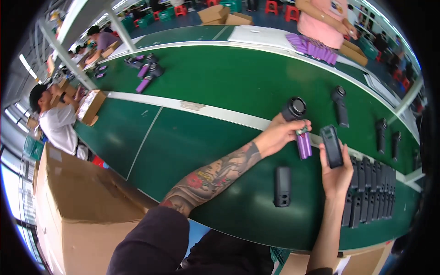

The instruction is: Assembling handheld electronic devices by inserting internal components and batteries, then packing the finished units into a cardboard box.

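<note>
My left hand (276, 137) is closed on a black device with a round head (293, 109). A small circuit board and a purple battery pack (304, 145) hang below that head. In my right hand (337, 178), a black hollow handle shell (331, 145) is held up, its inner side facing me. The shell is just right of the battery pack and apart from it. On the green table (229, 192) below my hands lies another black handle shell (283, 186).
Rows of black shells (366, 201) stand at the right. Beyond a pale divider, the green belt (220, 73) carries black devices (340, 107) and, far left, devices with purple packs (143, 84). A cardboard box (91, 192) stands near left. Co-workers sit left and stand across, beside purple packs (316, 49).
</note>
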{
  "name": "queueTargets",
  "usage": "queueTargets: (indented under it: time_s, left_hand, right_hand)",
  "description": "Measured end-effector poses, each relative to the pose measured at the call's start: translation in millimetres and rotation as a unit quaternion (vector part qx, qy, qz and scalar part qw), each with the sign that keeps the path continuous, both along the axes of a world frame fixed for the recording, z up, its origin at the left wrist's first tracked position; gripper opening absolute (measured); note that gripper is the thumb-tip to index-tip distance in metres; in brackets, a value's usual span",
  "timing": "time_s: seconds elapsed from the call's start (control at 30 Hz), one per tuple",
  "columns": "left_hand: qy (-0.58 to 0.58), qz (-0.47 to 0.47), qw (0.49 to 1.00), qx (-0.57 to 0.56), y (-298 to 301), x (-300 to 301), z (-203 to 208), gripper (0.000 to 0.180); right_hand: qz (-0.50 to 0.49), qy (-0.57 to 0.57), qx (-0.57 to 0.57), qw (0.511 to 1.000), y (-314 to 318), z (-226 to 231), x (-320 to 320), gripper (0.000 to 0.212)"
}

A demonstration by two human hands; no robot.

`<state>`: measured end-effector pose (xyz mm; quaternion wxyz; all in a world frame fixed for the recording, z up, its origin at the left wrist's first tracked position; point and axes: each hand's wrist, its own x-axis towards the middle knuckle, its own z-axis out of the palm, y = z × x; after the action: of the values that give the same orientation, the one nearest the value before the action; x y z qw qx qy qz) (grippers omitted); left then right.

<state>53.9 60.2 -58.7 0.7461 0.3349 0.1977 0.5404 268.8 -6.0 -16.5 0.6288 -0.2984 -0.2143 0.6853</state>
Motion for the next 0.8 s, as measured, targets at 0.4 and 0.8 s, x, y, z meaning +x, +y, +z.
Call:
queueTargets:
  time_s: [0.4, 0.8]
  left_hand:
    - [-0.026, -0.067, 0.997, -0.005, -9, 4, 10, 0.04]
    - [0.144, -0.028, 0.982, 0.123, -16, 6, 12, 0.053]
  right_hand:
    - [-0.134, -0.607, 0.372, 0.689, -3, -14, -30, 0.046]
    - [-0.133, -0.64, 0.329, 0.682, -6, -24, -37, 0.041]
